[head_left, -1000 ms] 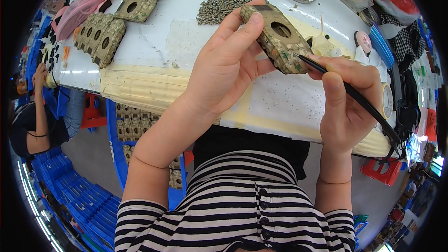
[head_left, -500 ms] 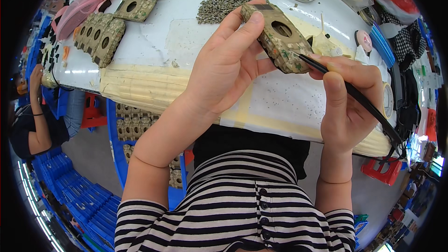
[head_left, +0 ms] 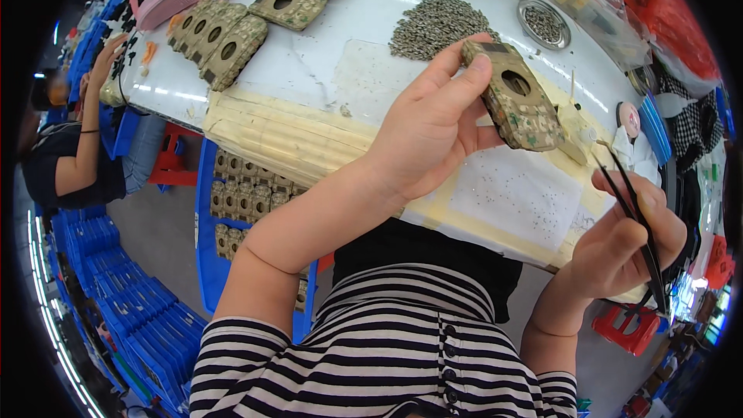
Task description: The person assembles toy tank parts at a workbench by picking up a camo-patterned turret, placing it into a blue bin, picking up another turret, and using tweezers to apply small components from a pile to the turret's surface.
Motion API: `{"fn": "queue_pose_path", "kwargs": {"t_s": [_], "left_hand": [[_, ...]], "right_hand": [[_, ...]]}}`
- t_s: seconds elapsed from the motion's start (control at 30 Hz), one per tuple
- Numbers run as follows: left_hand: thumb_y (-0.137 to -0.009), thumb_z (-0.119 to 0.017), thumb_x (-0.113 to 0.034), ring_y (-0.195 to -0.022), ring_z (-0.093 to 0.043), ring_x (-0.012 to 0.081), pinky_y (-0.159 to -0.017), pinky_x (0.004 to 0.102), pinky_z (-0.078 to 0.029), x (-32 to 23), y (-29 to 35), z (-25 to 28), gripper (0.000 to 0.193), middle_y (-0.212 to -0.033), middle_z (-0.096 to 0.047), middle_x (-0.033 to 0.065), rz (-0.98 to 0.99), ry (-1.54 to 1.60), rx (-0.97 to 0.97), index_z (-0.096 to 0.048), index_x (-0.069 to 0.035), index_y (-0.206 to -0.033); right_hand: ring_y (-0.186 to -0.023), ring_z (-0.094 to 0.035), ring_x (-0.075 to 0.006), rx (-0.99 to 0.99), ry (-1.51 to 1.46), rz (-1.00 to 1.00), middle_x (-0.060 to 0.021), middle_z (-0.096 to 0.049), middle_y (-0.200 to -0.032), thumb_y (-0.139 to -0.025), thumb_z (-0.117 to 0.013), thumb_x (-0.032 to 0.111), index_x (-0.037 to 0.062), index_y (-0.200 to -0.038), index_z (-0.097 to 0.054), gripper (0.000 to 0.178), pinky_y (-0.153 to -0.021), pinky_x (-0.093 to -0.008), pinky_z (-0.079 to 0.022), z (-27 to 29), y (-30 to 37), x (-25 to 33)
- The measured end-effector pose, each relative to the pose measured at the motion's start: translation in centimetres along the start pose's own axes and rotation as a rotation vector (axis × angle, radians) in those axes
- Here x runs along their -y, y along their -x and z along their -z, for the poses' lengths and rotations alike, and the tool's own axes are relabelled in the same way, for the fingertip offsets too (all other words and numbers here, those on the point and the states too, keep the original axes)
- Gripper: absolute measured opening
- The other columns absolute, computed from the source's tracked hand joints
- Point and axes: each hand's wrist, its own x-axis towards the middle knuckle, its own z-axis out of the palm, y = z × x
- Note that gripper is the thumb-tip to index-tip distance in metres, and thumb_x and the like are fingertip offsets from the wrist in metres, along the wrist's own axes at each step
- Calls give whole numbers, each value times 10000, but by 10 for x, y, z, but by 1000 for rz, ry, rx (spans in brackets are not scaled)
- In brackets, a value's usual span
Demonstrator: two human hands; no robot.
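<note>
My left hand (head_left: 426, 128) grips a camouflage plastic toy tank hull (head_left: 542, 125) by its far end, thumb on top and fingers beneath. The hull has a round hole in its upper face and is held tilted above the table. In my right hand (head_left: 619, 251) is a pair of black tweezers (head_left: 656, 282), tips apart and pointing away from me. The tweezers are to the right of the hull, not touching it. Whether anything tiny sits at their tips, I cannot tell. Below the hull lies a white sheet (head_left: 511, 197) dotted with tiny specks.
Beyond my left hand is a heap of small grey-green parts (head_left: 437, 27), with a round metal dish (head_left: 566, 37) of similar pieces beside it. More camouflage hulls (head_left: 288, 1) stand at the back left. A blue tray (head_left: 204, 224) of hulls sits below the table edge. Another person (head_left: 66, 159) works at far left.
The tweezers have come away from the hull, moving right and nearer to me, and their tips have spread. My left hand still holds the hull. The whole view has shifted.
</note>
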Motion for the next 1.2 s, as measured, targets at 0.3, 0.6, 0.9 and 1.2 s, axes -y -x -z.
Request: {"fn": "queue_pose_path", "kwargs": {"t_s": [0.3, 0.6, 0.9, 1.2], "left_hand": [[-1013, -375, -230, -1053, -570, 176, -864, 373, -522, -11, 6, -5, 451, -1207, -513, 76, 27, 35, -68, -222, -90, -1413], [-863, -499, -33, -1021, -567, 216, -869, 406, -508, -35, -12, -34, 632, -1167, -505, 141, 21, -42, 24, -171, 14, -1403], [-866, -455, -4, -1096, -570, 223, -894, 412, -500, -23, -21, -24, 590, -1237, -511, 147, 106, -120, -53, -242, -33, -1416], [-853, -523, -1, -1081, -583, 214, -906, 401, -494, -20, -21, -14, 657, -1241, -518, 141, 117, -126, 6, -217, -27, -1433]], "right_hand": [[-752, -606, -260, -44, 140, -34, -185, -602, -821, -1008, -359, 353, 9, -1063, -482, 370, -688, -337, -512, 31, 16, -2], [-733, -587, -238, -73, 111, -62, -182, -610, -814, -996, -411, 344, -10, -995, -500, 365, -703, -336, -489, 32, 14, -15], [-749, -594, -218, -33, 102, -151, -178, -618, -826, -968, -490, 315, -6, -971, -533, 324, -694, -309, -497, 35, 19, -21], [-750, -603, -220, -25, 110, -138, -189, -628, -827, -963, -504, 264, -18, -957, -545, 286, -695, -311, -503, 32, 19, -21]]}}
